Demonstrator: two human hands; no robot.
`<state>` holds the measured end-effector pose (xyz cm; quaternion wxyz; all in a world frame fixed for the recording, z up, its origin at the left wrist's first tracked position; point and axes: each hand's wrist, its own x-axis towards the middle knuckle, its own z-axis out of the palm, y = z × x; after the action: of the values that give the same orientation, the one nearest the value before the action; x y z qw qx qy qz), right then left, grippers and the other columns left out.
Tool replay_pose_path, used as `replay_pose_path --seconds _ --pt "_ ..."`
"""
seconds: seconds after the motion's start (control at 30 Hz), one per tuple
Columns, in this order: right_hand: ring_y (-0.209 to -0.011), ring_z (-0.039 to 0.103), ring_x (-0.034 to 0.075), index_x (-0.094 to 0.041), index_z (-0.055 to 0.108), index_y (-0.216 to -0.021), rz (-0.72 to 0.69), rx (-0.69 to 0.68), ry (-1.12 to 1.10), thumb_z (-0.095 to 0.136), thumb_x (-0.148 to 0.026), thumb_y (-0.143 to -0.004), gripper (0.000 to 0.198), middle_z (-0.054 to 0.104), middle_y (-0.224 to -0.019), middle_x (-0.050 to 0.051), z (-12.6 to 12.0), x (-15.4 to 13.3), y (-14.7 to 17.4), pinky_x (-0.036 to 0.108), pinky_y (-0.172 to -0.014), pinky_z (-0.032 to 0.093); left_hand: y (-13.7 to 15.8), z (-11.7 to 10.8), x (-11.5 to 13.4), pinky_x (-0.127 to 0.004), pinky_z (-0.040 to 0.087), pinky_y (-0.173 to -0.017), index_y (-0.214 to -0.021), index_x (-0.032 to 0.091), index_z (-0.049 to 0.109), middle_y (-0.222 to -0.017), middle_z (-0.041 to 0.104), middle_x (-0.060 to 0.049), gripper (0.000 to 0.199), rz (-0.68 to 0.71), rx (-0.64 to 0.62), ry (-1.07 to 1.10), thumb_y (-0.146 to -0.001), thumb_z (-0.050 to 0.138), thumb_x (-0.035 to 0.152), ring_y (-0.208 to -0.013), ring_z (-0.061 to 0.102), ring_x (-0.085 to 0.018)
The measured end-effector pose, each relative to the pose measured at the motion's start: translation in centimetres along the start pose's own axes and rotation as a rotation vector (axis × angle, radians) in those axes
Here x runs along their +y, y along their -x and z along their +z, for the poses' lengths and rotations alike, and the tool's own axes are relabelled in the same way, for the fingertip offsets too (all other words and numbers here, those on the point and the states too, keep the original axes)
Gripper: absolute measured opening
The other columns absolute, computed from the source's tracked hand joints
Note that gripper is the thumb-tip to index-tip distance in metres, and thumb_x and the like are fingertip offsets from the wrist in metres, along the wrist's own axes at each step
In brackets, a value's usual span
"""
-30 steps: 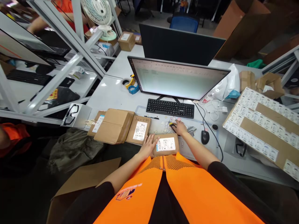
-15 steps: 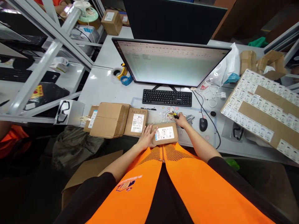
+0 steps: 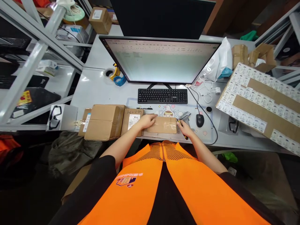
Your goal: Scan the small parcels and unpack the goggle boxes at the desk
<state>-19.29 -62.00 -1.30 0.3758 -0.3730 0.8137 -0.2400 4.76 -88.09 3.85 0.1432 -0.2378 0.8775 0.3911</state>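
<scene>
A small cardboard box (image 3: 163, 125) lies on the desk in front of my body, its plain, taped face up and no label showing. My left hand (image 3: 147, 121) is closed on the box's left end, thumb side along the top edge. At the opposite end, my right hand (image 3: 184, 128) grips a yellow and black utility knife (image 3: 186, 137); its tip is at the box's right edge, and I cannot tell whether it cuts in. Just left of my left hand is a labelled box (image 3: 131, 119) with handwriting on it.
Larger brown boxes (image 3: 102, 122) stand to the left. Behind lie a keyboard (image 3: 162, 96), a pen (image 3: 144, 108) and a monitor (image 3: 161, 61). To the right are a mouse (image 3: 200, 120), its cable and a big label-covered carton (image 3: 260, 106). Tape rolls (image 3: 120, 81) sit behind left.
The small box has been turned over, so its shipping label no longer shows, and moved slightly away from my body. My right hand has brought the knife to the box's right end.
</scene>
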Motion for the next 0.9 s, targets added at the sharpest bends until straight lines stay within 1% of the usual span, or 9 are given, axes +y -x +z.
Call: replay_pose_path --seconds 0.07,0.13,0.3,0.47,0.67,0.73,0.8,0.87,0.9 --pt "-0.105 0.075 0.034 -0.018 0.073 -0.127 0.027 0.009 0.005 0.049 -0.067 -0.103 0.060 0.081 -0.110 0.015 -0.2 -0.2 -0.1 0.046 -0.094 0.062 -0.1 1.4 1.0 -0.054 0.041 -0.133 -0.166 0.015 0.062 -0.173 0.055 -0.015 0.064 0.036 0.102 -0.086 -0.106 0.054 0.035 -0.160 0.052 -0.038" --pt "-0.097 0.074 0.032 -0.018 0.074 -0.119 0.003 0.035 0.012 0.055 -0.063 -0.100 0.053 0.081 -0.103 0.013 -0.6 -0.5 -0.2 0.042 -0.090 0.060 0.2 3.1 1.8 -0.060 0.038 -0.133 -0.166 0.017 0.061 -0.175 0.053 -0.015 0.063 0.072 0.173 -0.130 -0.109 0.054 0.042 -0.162 0.048 -0.041" --pt "-0.104 0.076 0.031 -0.018 0.077 -0.135 -0.037 0.092 0.045 0.067 -0.049 -0.097 0.050 0.084 -0.117 0.013 -1.1 -0.8 -0.1 0.043 -0.099 0.059 0.7 5.8 1.9 -0.057 0.047 -0.119 -0.156 0.023 0.071 -0.151 0.072 -0.015 0.051 0.029 0.344 -0.134 -0.114 0.050 0.044 -0.144 0.060 -0.039" --pt "-0.103 0.078 0.034 -0.018 0.079 -0.142 -0.006 0.087 0.011 0.070 -0.048 -0.096 0.055 0.085 -0.117 0.014 -0.5 -0.7 1.8 0.047 -0.100 0.061 0.5 5.9 1.5 -0.053 0.052 -0.110 -0.152 0.026 0.074 -0.142 0.075 -0.013 0.048 -0.014 0.364 -0.093 -0.113 0.054 0.045 -0.135 0.061 -0.038" --pt "-0.088 0.076 0.030 -0.020 0.081 -0.128 -0.003 0.074 -0.129 0.070 -0.059 -0.090 0.055 0.084 -0.106 0.012 1.1 -0.1 6.6 0.045 -0.092 0.062 0.7 5.6 2.3 -0.052 0.052 -0.111 -0.150 0.024 0.075 -0.141 0.076 -0.013 0.045 -0.056 0.351 -0.076 -0.112 0.057 0.041 -0.133 0.062 -0.037" --pt "-0.079 0.073 0.027 -0.021 0.078 -0.119 0.063 0.071 -0.248 0.071 -0.066 -0.087 0.056 0.081 -0.091 0.008 2.0 -0.3 8.0 0.043 -0.082 0.062 0.6 5.8 3.4 -0.053 0.051 -0.114 -0.150 0.023 0.075 -0.144 0.075 -0.014 0.045 -0.119 0.365 -0.072 -0.113 0.057 0.041 -0.135 0.062 -0.037" --pt "-0.066 0.068 0.024 -0.023 0.071 -0.111 0.203 0.054 -0.448 0.074 -0.075 -0.081 0.060 0.075 -0.077 0.003 3.1 -1.0 8.5 0.038 -0.068 0.060 0.6 6.0 4.7 -0.056 0.051 -0.115 -0.152 0.020 0.072 -0.147 0.073 -0.017 0.047 -0.279 0.431 -0.067 -0.115 0.052 0.041 -0.138 0.062 -0.039" --pt "-0.056 0.064 0.020 -0.026 0.062 -0.106 0.327 0.040 -0.678 0.077 -0.083 -0.075 0.068 0.074 -0.076 0.000 4.0 -2.3 8.0 0.034 -0.056 0.056 0.9 5.8 5.5 -0.059 0.050 -0.117 -0.155 0.017 0.067 -0.148 0.072 -0.022 0.051 -0.458 0.465 -0.040 -0.115 0.050 0.042 -0.140 0.064 -0.043" --pt "-0.054 0.063 0.019 -0.027 0.058 -0.105 0.351 0.046 -0.770 0.078 -0.086 -0.072 0.072 0.075 -0.080 -0.001 4.2 -3.1 7.2 0.032 -0.052 0.053 1.2 5.6 5.6 -0.060 0.050 -0.117 -0.154 0.015 0.067 -0.146 0.073 -0.024 0.051 -0.520 0.434 -0.004 -0.114 0.052 0.043 -0.140 0.065 -0.044"
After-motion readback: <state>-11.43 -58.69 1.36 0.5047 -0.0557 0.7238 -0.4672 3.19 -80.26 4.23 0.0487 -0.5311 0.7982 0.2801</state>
